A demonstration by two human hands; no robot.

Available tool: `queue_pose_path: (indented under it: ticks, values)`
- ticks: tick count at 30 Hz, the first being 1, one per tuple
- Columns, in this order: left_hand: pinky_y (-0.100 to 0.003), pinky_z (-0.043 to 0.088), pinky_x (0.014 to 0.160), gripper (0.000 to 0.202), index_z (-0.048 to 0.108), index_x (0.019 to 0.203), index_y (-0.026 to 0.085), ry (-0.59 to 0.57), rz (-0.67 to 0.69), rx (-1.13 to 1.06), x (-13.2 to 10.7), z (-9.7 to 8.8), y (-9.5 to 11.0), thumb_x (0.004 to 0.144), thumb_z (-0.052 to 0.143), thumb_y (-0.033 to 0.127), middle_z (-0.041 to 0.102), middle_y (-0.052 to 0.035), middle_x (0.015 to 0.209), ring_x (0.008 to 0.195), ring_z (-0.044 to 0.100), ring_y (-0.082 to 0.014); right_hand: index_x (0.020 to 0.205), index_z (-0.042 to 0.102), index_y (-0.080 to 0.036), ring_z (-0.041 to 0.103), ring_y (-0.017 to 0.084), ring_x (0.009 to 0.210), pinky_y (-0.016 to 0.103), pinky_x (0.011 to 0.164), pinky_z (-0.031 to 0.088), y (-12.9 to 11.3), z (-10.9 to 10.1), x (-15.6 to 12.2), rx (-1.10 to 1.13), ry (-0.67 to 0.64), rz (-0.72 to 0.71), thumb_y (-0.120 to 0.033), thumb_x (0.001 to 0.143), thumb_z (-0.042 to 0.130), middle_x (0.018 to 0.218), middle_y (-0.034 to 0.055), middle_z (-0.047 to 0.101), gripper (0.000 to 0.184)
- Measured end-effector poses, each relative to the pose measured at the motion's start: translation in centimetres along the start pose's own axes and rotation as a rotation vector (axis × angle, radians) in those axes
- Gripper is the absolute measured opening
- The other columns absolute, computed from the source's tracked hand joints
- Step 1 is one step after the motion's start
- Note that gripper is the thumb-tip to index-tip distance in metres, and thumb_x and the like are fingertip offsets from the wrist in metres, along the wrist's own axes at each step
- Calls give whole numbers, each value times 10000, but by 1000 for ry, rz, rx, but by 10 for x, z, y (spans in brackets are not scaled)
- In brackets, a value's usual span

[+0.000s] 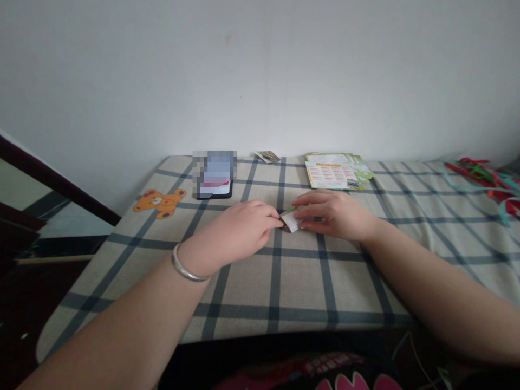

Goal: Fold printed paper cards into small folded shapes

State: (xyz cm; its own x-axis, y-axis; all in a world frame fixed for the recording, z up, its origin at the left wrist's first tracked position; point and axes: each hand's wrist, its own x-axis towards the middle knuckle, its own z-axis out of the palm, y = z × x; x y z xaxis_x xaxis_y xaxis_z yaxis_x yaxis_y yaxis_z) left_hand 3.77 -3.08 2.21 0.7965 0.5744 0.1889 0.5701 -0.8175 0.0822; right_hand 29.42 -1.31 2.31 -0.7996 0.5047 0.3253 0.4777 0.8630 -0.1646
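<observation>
A small folded piece of printed paper (291, 220), white with a bit of green, is on the table between my two hands. My left hand (249, 227), with a silver bangle on the wrist, pinches its left edge between closed fingertips. From the right, my right hand (335, 214) has its fingers curved over the paper and holds it, hiding much of it. Behind my right hand lies a stack of printed cards (331, 174), with green edges and a grid of red text.
A checked cloth (244, 287) covers the table. At the back stand a phone (215, 187), partly pixelated, and a small folded picture card (267, 156) near the wall. A bear cutout (160, 203) lies at left; tangled red and green ribbons (487, 176) lie at far right.
</observation>
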Motion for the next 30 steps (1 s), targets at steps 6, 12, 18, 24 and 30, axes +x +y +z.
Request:
queue_pose_path:
  ticks: [6, 12, 18, 24, 30]
  values:
    - [-387, 440, 998, 358, 658, 1161, 213, -11, -13, 4, 0, -2, 2, 867, 473, 127, 650, -31, 1171, 1093, 569, -195, 1057, 714, -197, 627, 211, 1052, 372, 908, 509, -4, 1, 4, 7, -13, -28, -280, 929, 543, 1117, 94, 695, 230]
    - [-364, 474, 945, 337, 686, 1097, 195, 8, -43, -10, 1, -1, 0, 871, 449, 117, 665, -49, 1096, 1028, 604, -192, 1075, 712, -191, 657, 192, 938, 334, 816, 527, -7, 2, 4, -4, -38, 26, -276, 945, 509, 1091, 94, 701, 256]
    - [-352, 492, 885, 245, 679, 970, 153, 46, -104, -2, 5, 3, -2, 868, 459, 116, 673, -58, 967, 944, 616, -192, 1090, 708, -194, 656, 193, 923, 333, 802, 525, -7, 2, 4, -31, -53, 16, -273, 944, 508, 1062, 92, 704, 260]
    - [-361, 479, 923, 247, 640, 1051, 144, 91, -107, 8, 7, 8, -3, 867, 480, 110, 653, -67, 1018, 998, 596, -198, 1103, 702, -211, 660, 193, 940, 316, 798, 525, -5, 1, 3, -16, -79, 9, -271, 941, 509, 1081, 79, 705, 259]
    - [-356, 482, 929, 243, 676, 1021, 139, 87, -78, 4, 7, 9, -4, 887, 474, 116, 659, -70, 1015, 991, 599, -195, 1118, 695, -204, 656, 203, 982, 333, 828, 527, -5, 1, 3, -37, -80, 7, -263, 933, 520, 1143, 88, 688, 261]
